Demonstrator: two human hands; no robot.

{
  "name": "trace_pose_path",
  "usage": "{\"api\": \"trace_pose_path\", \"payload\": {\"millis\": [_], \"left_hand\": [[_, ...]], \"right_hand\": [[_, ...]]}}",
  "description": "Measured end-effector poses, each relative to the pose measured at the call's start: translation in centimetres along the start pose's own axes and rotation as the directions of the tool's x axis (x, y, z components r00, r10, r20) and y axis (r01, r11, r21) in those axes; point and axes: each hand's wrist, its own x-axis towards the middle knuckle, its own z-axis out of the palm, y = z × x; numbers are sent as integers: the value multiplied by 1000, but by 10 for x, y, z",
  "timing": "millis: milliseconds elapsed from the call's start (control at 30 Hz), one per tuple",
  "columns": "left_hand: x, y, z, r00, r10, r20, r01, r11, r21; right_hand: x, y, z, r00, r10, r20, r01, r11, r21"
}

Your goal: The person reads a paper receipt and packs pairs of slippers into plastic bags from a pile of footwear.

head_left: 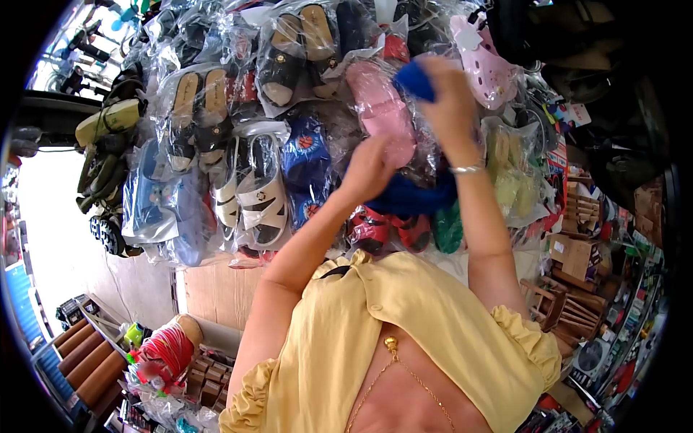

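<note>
Yellow blouse (433, 317) sat closest, gold necklace (390, 346) hanging at its neckline. Beyond it, rows of footwear, mostly bagged in clear plastic.

Left hand (369, 169) was closed on the lower end of a pink slipper (374, 90), which lay mid-display among the bagged pairs. Right hand (449, 101), bracelet (468, 169) on the wrist, was raised just beside the slipper and clamped on a blue cloth (416, 79); motion blur there, exact finger placement couldn't be told. Hands were apart from each other. More blue material (415, 195) lay below the slipper; couldn't tell whether it joined the held piece.

Writing: black slippers (299, 50) had small dark script on tan insoles, too small to read; same for the second black pair (195, 115) to the left. Blue slippers (307, 144) carried a round red-and-white emblem, lettering not legible. Pink clog (489, 72) at upper right had a white tag (469, 37), no readable text. White label (577, 114) further right bore print, also unreadable. No brand could be confirmed.

Also around: white slides (263, 198), light-blue slippers (155, 202), red sandals (372, 231) below the blue material, pale green slippers (514, 169) right of the right forearm, cardboard box (574, 254) lower right.
</note>
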Motion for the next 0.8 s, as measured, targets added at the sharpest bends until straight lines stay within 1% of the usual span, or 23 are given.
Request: {"api": "trace_pose_path", "payload": {"millis": [33,67,100,133,200,233,267,300,333,367,400,433,467,500,533,567,600,633,667,733,767,800], "left_hand": [[2,-6,1,991,-134,-29,129,982,-140],[3,-10,0,963,-267,-40,246,929,-277],[2,-19,2,938,-342,-52,312,902,-299],[2,-32,3,911,-412,-13,369,830,-418],[-1,-48,-1,939,-341,42,324,838,-438],[-3,-44,-3,937,-346,46,330,836,-439],[-3,-40,-5,945,-326,41,317,873,-372],[-1,-37,-6,952,-304,33,299,905,-303],[-1,-39,-4,951,-307,28,301,904,-303],[-2,-41,-2,951,-307,33,300,894,-333],[-2,-42,-3,952,-306,34,297,885,-360],[-3,-42,-4,950,-311,23,299,887,-352],[-3,-41,-5,948,-318,28,304,871,-385],[-2,-40,-6,946,-323,35,308,856,-416],[-2,-42,-6,946,-322,25,304,861,-407],[-4,-47,-5,947,-319,26,297,843,-449],[-4,-51,-3,948,-317,19,285,822,-493],[-4,-52,-3,948,-315,47,291,798,-527],[-6,-51,-2,947,-320,39,292,799,-525],[-2,-47,-6,951,-304,58,284,782,-555],[-1,-45,-10,935,-340,104,343,785,-516],[4,-42,-16,936,-340,96,339,788,-514]], "right_hand": [[-30,2,28,968,-84,238,113,987,-113],[-56,6,52,875,-133,466,247,950,-192],[-76,4,59,879,-165,448,258,954,-155],[-95,-4,54,880,-194,434,268,956,-115],[-99,-13,18,718,-222,659,318,948,-26],[-104,-20,2,599,-211,773,278,960,47],[-104,-21,-9,463,-208,862,228,967,111],[-98,-14,-14,380,-195,904,27,979,200],[-90,-11,-17,514,-191,836,-29,971,239],[-79,-10,-12,711,-136,690,-11,979,204],[-64,-14,-5,864,-83,496,-2,986,168],[-52,-21,1,947,-46,317,20,996,85],[-60,-20,11,948,-56,313,27,995,96],[-79,-18,28,885,-97,455,71,995,74],[-92,-16,40,801,-130,584,121,991,55],[-103,-17,37,737,-137,662,132,989,58],[-97,-23,21,629,-93,772,15,994,107],[-88,-23,6,478,-103,872,-50,988,144],[-84,-22,-5,306,-118,945,-128,978,164],[-76,-12,-6,568,-165,807,-287,879,381],[-71,-13,-2,729,-52,682,-256,904,342],[-61,-15,4,855,8,518,-170,949,266]]}}
